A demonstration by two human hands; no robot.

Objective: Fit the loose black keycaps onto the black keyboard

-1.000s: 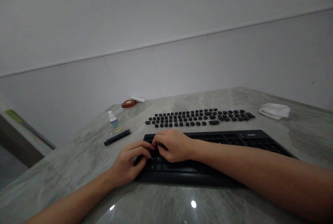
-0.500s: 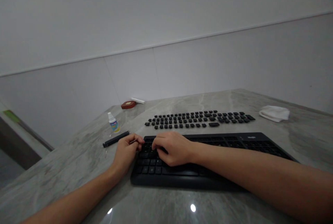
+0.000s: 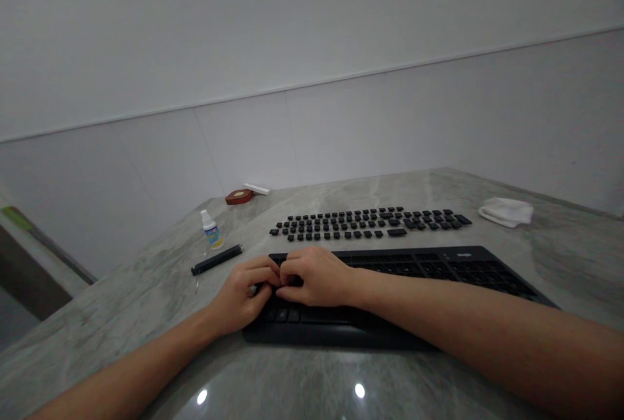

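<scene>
A black keyboard (image 3: 341,335) lies across the marble-patterned table, and many of its sockets toward the back and right have no keycaps. Over its left end, my left hand (image 3: 251,290) has thumb and index finger curled inward. My right hand (image 3: 312,277) rests on the keyboard just beside it, its fingers bent down and meeting the left fingertips. Whatever sits between the fingertips is too small or hidden to make out. Behind the keyboard, loose black keycaps (image 3: 341,225) lie in rows, with a longer keycap (image 3: 396,233) among them.
Left of the keyboard are a black stick-like tool (image 3: 217,260) and a small white spray bottle (image 3: 211,230) with a blue label. A reddish-brown box (image 3: 238,197) and a white strip (image 3: 257,189) lie near the wall. A folded white cloth (image 3: 507,211) is at the right.
My left hand has moved right and onto the keyboard, so its fingertips now meet those of my right hand. My right hand has shifted slightly left. The view has moved a little.
</scene>
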